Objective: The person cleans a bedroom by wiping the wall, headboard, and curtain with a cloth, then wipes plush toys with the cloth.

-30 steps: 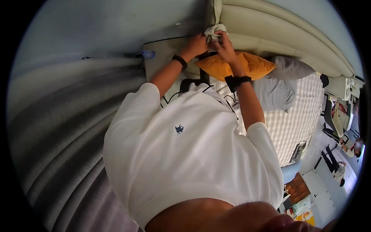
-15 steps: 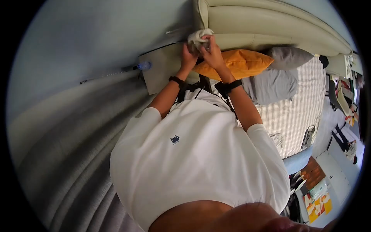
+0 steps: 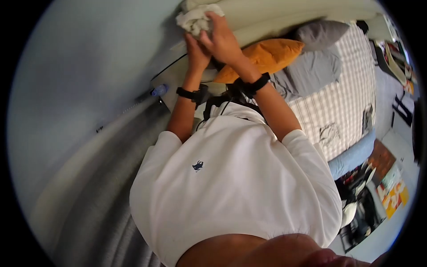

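A crumpled whitish cloth (image 3: 199, 15) is bunched between my two hands, in front of the wall at the end of the bed's cream headboard (image 3: 262, 15). My left hand (image 3: 198, 54) grips the cloth from below, with its fingers partly hidden behind it. My right hand (image 3: 224, 42) has its fingers curled over the cloth's right side. Both wrists wear black straps. Beneath my forearms and to the right lies an orange pillow (image 3: 278, 53) on the bed.
A bedside table (image 3: 175, 75) stands left of the bed, with a blue bottle (image 3: 159, 90) at its edge. Grey pillows (image 3: 322, 35) lie on the plaid bedding (image 3: 351, 80). A grey curtain (image 3: 106, 200) hangs at the lower left, beside the wall (image 3: 89, 66).
Both hands have moved up and left with the cloth, closer to the wall. The cloth looks more spread out at its top. The view has shifted slightly.
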Available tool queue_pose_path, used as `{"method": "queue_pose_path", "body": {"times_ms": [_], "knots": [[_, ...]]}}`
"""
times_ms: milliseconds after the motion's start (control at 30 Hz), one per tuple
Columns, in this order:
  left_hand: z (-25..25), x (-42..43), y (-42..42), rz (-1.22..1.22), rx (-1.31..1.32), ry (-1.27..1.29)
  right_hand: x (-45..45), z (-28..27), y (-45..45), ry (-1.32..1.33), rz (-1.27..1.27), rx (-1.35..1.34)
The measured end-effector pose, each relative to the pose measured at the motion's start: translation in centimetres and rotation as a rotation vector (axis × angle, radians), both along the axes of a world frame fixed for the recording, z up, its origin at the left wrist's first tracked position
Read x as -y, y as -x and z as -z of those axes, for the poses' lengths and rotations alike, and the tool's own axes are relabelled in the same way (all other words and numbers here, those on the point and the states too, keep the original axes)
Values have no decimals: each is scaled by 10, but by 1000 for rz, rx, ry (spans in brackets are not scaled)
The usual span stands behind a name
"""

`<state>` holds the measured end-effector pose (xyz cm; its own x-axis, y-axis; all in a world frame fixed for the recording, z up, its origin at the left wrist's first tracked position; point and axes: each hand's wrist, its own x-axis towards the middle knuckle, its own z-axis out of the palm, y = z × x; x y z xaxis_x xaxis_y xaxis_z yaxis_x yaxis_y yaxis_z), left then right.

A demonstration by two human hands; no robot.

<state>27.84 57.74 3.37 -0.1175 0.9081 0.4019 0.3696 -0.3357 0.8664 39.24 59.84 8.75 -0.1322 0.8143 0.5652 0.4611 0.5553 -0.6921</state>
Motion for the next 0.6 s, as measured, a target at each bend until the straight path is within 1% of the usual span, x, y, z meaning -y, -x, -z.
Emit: {"method": "queue_pose_path", "body": {"times_ms": [67, 100, 167, 200, 267, 333, 400, 433, 467, 500, 533, 567, 600], "knots": [[13, -13, 2, 10, -172, -91, 7, -4, -2, 154, -42, -39], [20, -13, -3, 46, -157, -91, 10, -3, -3, 157, -4, -29], [33, -5, -15, -159, 77, -85, 19, -2, -3, 218, -20, -86], [44, -5, -21, -227, 160, -60, 22, 0, -6, 208, 20, -80], [68, 0, -30, -228, 237, 111, 31, 1, -14, 223, -87, -38], [94, 1, -33, -122, 252, 315, 41, 7, -28, 364, -165, 44], [114, 6, -26, -1, 207, 488, 55, 3, -31, 367, -147, 19], [119, 13, -20, 61, 171, 572, 62, 4, -30, 352, -85, 10], [129, 21, -12, 120, 139, 646, 68, 5, -30, 460, -117, 83], [134, 33, -5, 179, 105, 714, 79, 10, -30, 577, -152, 155], [138, 47, 2, 241, 62, 772, 91, 16, -28, 582, -94, 151], [138, 59, 6, 301, 18, 825, 101, 28, -27, 632, -117, 169], [137, 72, 8, 373, -43, 868, 105, 23, -29, 682, -141, 179]]}}
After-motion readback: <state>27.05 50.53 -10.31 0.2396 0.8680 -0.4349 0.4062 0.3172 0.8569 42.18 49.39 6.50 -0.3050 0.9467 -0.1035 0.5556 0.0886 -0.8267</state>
